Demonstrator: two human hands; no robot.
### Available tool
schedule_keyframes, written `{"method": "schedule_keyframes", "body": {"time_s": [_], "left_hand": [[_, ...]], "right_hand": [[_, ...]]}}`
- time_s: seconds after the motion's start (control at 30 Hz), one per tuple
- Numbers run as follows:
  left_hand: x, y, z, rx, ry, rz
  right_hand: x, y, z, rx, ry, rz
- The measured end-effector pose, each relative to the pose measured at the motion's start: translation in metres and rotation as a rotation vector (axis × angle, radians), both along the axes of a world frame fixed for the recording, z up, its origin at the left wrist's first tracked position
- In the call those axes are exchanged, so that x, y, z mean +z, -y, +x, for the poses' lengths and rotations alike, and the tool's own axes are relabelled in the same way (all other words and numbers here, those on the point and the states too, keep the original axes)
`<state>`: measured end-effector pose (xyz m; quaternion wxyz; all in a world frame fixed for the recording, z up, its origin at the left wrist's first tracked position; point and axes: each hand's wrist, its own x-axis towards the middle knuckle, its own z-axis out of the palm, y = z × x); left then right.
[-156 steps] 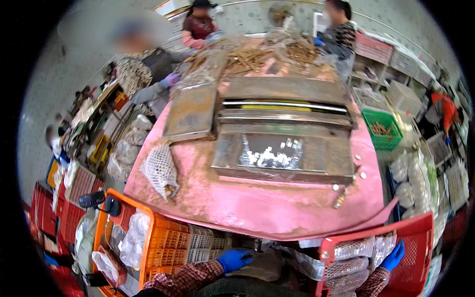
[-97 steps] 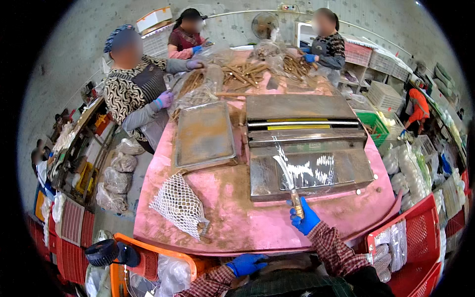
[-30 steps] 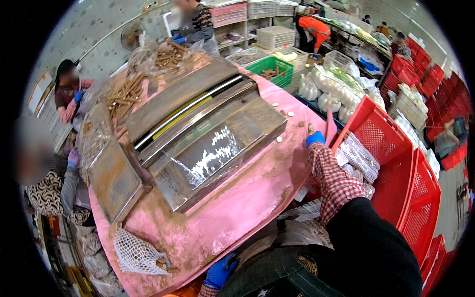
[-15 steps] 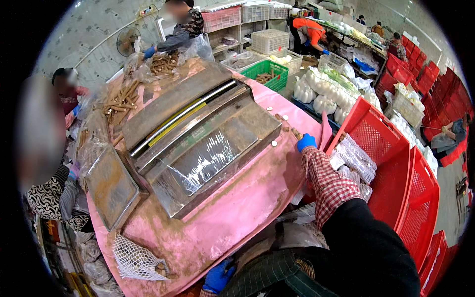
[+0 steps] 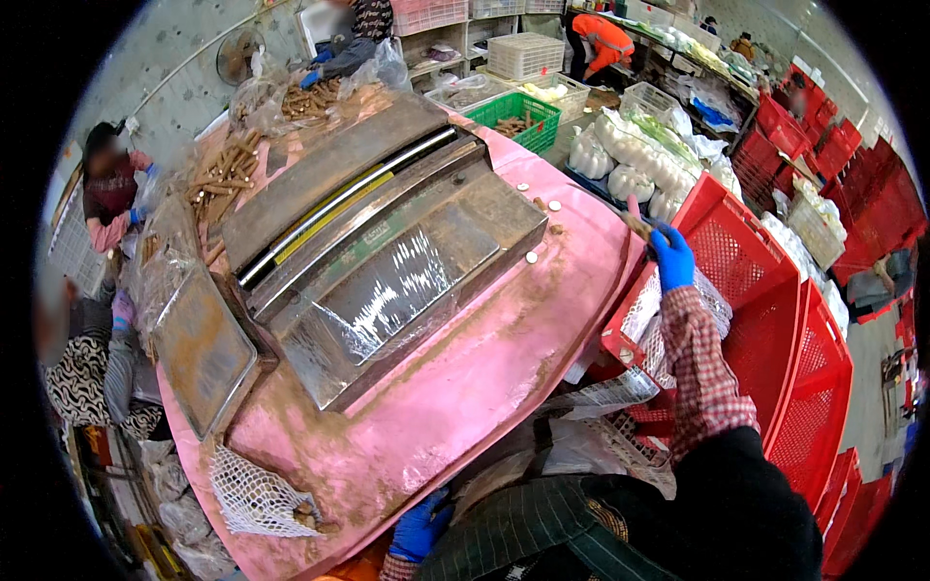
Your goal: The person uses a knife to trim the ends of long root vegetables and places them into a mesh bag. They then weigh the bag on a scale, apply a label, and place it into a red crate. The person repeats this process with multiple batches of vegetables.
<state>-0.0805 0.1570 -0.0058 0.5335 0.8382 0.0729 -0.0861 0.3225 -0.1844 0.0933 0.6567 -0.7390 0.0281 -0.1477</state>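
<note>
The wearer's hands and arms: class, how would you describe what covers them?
The right hand and left hand wear blue gloves. Red-and-white checked sleeves follow on both arms; above the right one shows a black sleeve.

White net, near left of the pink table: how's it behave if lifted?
Probably floppy: the white net is thin, open mesh lying slack. Likely heavier at its right end, where brown pieces bunch, so it may hang lopsided. Those might spill; whether that end is tied isn't clear.

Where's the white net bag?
In the head view, the white net bag lies at lower left on the pink table, just below the metal tray.
</note>
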Motion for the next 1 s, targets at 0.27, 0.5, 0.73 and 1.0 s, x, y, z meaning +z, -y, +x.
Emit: {"method": "schedule_keyframes", "body": {"time_s": [0.27,0.5,0.73,1.0], "left_hand": [[0.001,-0.002,-0.003,-0.048,0.04,0.087],[-0.009,-0.005,-0.006,-0.075,0.051,0.105],[-0.013,-0.003,-0.009,0.09,-0.097,-0.17],[-0.032,-0.006,-0.01,0.068,-0.067,-0.176]], "right_hand": [[-0.013,-0.019,-0.06,0.173,0.289,-0.726],[-0.016,-0.048,-0.061,0.252,0.237,-0.816],[-0.009,-0.056,-0.052,0.299,0.225,-0.921],[-0.003,-0.06,-0.044,0.378,0.219,-1.104]]}}
